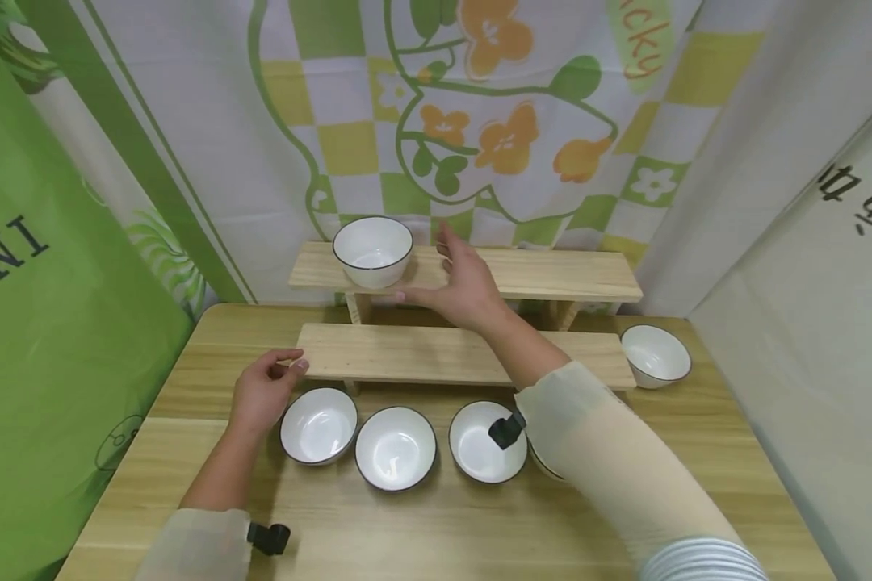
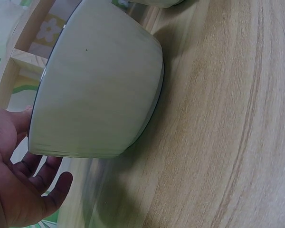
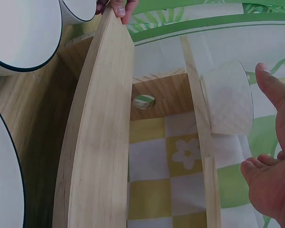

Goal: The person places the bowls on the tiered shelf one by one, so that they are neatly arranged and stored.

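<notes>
A white bowl with a dark rim stands upright on the left part of the upper wooden shelf. Just right of it is my right hand, thumb and fingers spread; in the right wrist view a gap separates this hand from the bowl. At the left end of the lower wooden shelf, my left hand pinches the board's corner between thumb and fingers. The left wrist view shows that hand behind a nearby bowl, which hides the shelf's end.
In front of the lower shelf stands a row of white bowls, among them one at left, a middle one and another; my right sleeve partly covers a further bowl. One more bowl sits at the shelf's right end. Patterned curtains hang behind.
</notes>
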`<state>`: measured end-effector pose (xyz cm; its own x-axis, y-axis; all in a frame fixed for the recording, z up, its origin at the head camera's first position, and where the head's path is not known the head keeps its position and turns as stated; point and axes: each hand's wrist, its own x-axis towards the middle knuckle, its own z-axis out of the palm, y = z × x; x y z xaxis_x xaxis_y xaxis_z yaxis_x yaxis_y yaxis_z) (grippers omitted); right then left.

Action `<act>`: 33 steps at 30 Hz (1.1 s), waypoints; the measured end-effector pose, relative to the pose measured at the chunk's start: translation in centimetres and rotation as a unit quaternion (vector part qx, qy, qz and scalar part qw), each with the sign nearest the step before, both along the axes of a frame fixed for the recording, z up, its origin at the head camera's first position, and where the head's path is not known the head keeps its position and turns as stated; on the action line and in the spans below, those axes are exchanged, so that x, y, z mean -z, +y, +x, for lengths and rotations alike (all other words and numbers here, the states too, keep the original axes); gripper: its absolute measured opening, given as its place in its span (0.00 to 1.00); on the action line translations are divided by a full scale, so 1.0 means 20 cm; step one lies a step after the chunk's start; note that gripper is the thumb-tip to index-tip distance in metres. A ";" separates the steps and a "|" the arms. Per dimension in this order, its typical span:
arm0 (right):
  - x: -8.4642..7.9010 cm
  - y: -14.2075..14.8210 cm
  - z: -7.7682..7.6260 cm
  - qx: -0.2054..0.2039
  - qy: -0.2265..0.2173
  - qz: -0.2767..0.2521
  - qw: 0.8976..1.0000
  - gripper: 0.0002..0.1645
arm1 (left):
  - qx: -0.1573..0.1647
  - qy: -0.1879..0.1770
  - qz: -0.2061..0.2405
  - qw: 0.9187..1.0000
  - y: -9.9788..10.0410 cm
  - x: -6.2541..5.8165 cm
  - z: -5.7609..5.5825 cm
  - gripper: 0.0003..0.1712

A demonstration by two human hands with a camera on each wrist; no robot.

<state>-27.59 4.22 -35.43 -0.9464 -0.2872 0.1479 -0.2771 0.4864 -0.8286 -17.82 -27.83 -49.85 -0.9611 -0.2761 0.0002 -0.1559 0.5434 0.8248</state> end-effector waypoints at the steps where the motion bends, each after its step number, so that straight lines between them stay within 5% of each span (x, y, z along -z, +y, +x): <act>1: 0.00 0.01 0.01 0.002 -0.002 -0.001 1.000 0.79 | -0.001 -0.001 0.000 1.000 0.00 0.00 0.00 0.21; 11: -0.01 0.21 0.14 -0.002 -0.015 -0.014 1.000 0.78 | 0.002 -0.003 -0.008 1.000 0.00 0.00 0.00 0.22; 33: 0.14 0.79 0.48 0.057 -0.043 -0.049 0.996 0.70 | 0.004 -0.004 -0.003 1.000 0.00 0.00 0.01 0.23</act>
<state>-17.94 19.94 -38.26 -0.9824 -0.1658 0.0864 -0.1504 0.4264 -0.8919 -17.69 -27.88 -49.91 -0.9634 -0.2679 -0.0055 -0.1574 0.5491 0.8208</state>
